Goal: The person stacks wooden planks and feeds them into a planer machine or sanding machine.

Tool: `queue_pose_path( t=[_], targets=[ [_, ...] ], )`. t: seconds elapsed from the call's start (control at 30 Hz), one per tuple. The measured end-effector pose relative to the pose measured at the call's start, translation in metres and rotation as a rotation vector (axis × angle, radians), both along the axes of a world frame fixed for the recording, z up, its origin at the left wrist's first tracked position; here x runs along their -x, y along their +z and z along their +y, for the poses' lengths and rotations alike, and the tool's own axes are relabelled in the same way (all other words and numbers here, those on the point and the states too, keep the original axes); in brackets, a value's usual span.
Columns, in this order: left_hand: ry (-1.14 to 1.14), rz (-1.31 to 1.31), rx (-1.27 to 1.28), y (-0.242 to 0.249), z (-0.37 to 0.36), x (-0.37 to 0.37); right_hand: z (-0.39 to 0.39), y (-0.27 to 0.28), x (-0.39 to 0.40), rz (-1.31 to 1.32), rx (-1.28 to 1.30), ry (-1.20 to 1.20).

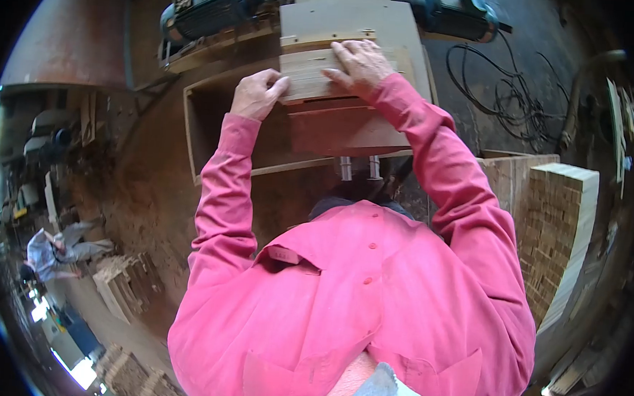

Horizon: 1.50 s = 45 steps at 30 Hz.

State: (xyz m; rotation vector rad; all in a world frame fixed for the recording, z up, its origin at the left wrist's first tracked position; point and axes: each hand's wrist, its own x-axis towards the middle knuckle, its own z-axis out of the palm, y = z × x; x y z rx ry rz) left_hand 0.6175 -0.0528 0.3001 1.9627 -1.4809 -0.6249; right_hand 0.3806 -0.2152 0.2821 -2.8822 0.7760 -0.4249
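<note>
A batch of pale wooden strips (309,70) lies side by side on the light machine table (348,20), against a narrow wooden fence with small screws. My left hand (258,94) is at the left end of the strips, its fingers curled and the thumb against the end; what lies under the fingers is partly hidden. My right hand (363,65) rests on top of the strips near their right side. Its fingers reach to the fence, and the thumb is spread apart from them.
Blue motors (216,10) flank the machine, with another motor (455,15) at right. Below the table is an open wooden box frame (191,134). Black cable (512,101) coils on the floor. Stacked wood blocks (555,239) stand right. A person (60,249) is at far left.
</note>
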Motion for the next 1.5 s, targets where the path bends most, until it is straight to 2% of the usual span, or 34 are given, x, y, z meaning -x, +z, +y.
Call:
queue_pose_path(
  t=[0.17,0.27,0.43,0.5,0.67,0.77,0.83,0.97,1.07,1.17,1.3,1.37,1.5],
  targets=[
    [-0.081,0.042,-0.046,-0.002,-0.007,-0.012,-0.002,0.000,0.004,-0.030,-0.016,0.000],
    [-0.101,-0.020,-0.099,-0.001,-0.008,-0.015,0.001,0.000,0.002,-0.008,-0.001,-0.011],
    [-0.127,0.070,-0.026,0.001,-0.005,-0.015,0.017,0.003,-0.004,0.046,0.089,-0.044],
    [-0.141,0.015,0.035,0.008,-0.005,-0.012,0.021,0.003,-0.005,0.104,0.117,-0.099],
    [-0.168,-0.003,-0.005,0.010,-0.008,-0.012,0.025,0.005,-0.002,0.030,0.012,-0.062],
    [-0.163,-0.025,-0.042,0.004,-0.008,-0.014,0.028,0.003,0.000,0.012,0.039,-0.071],
    [-0.109,0.121,0.022,-0.001,-0.005,-0.011,0.031,0.003,0.001,-0.004,0.039,-0.080],
    [-0.001,0.160,0.002,-0.013,-0.005,-0.003,0.031,0.007,0.004,0.032,0.023,-0.081],
    [0.064,0.129,-0.073,-0.009,-0.002,0.002,0.027,0.013,0.008,0.144,-0.050,-0.013],
    [0.154,0.145,-0.041,-0.013,0.000,0.016,0.024,0.009,0.014,0.119,-0.051,0.019],
    [0.216,0.021,-0.109,-0.023,-0.002,0.009,0.022,-0.005,0.009,0.066,-0.035,0.014],
    [0.278,0.345,0.042,-0.032,-0.006,0.007,0.021,-0.002,0.012,0.071,-0.045,0.027],
    [0.277,0.184,-0.078,-0.026,-0.020,0.003,0.020,-0.004,0.010,0.074,0.015,0.000]
  ],
)
